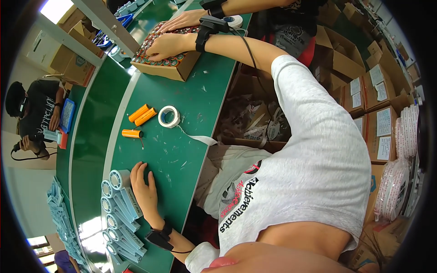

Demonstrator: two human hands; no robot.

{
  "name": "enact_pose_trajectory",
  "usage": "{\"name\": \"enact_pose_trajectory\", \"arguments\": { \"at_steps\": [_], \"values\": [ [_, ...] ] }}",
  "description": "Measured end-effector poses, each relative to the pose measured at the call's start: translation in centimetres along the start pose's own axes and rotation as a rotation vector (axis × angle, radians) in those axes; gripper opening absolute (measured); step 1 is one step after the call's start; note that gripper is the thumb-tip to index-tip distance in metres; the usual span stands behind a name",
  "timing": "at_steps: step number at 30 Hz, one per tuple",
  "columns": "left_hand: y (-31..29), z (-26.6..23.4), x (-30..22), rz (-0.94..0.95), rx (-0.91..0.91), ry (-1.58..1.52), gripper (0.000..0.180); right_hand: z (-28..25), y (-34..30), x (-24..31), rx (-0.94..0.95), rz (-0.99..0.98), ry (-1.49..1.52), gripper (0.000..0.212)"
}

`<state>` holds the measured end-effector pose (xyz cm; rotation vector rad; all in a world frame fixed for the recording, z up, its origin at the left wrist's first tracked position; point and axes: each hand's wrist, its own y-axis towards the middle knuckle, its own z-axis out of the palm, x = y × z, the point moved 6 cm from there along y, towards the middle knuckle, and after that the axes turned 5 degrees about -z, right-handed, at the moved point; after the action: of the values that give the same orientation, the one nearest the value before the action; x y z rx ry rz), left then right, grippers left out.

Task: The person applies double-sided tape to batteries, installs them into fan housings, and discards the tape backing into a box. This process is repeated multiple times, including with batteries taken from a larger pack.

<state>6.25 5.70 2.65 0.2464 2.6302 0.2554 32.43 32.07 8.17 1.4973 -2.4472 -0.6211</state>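
My right hand [166,46] reaches to the far end of the table, its fingers curled down onto the tops of orange batteries [175,60] packed upright in a cardboard box [170,73]. The fingertips are partly hidden among them. A co-worker's hand [184,20] lies flat on the same batteries, just beyond mine. My left hand [144,189] rests open on the green table, fingers stretched out, beside a row of light-blue handheld fans [129,204]. Between my hands lie a pair of orange batteries [142,114], a single orange battery [132,133] with a thin lead, and a white tape roll [169,116].
A loose tape end [202,139] trails over the table's near edge. Across the conveyor [93,154], another person [38,107] works beside a blue tray [67,116]. More blue fan parts [59,214] lie over there. Cardboard boxes [382,127] and wrapped white rolls [392,189] stand on the other side.
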Motion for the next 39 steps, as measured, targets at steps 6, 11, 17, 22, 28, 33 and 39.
{"name": "enact_pose_trajectory", "arguments": {
  "at_steps": [6, 11, 17, 22, 28, 33, 39],
  "values": [
    [-0.1, -0.2, 0.1, -0.005, -0.013, -0.015, 0.024, -0.7, 0.6, 0.5, -0.119, -0.115, 0.070, 0.029],
    [0.1, 0.0, 0.6, -0.022, -0.023, -0.050, 0.023, -1.7, 0.1, 0.3, -0.192, -0.118, 0.220, 0.027],
    [0.3, 0.1, 0.4, -0.017, -0.062, -0.070, 0.022, -2.3, 0.5, 0.5, -0.233, -0.141, 0.287, 0.026],
    [0.5, 0.4, 0.4, -0.026, -0.066, -0.050, 0.022, -2.4, 0.8, -0.3, -0.207, -0.108, 0.291, 0.025],
    [0.5, 0.7, 0.6, -0.042, -0.056, -0.040, 0.022, -5.3, 1.7, 0.2, -0.181, -0.075, 0.230, 0.025],
    [0.6, 0.8, 0.7, -0.047, -0.055, -0.024, 0.022, -9.2, 4.8, 1.1, -0.169, -0.191, 0.106, 0.026],
    [0.6, 0.6, 0.8, -0.023, -0.053, -0.027, 0.021, -12.6, 10.4, 4.7, -0.283, -0.250, 0.094, 0.029]
  ]
}}
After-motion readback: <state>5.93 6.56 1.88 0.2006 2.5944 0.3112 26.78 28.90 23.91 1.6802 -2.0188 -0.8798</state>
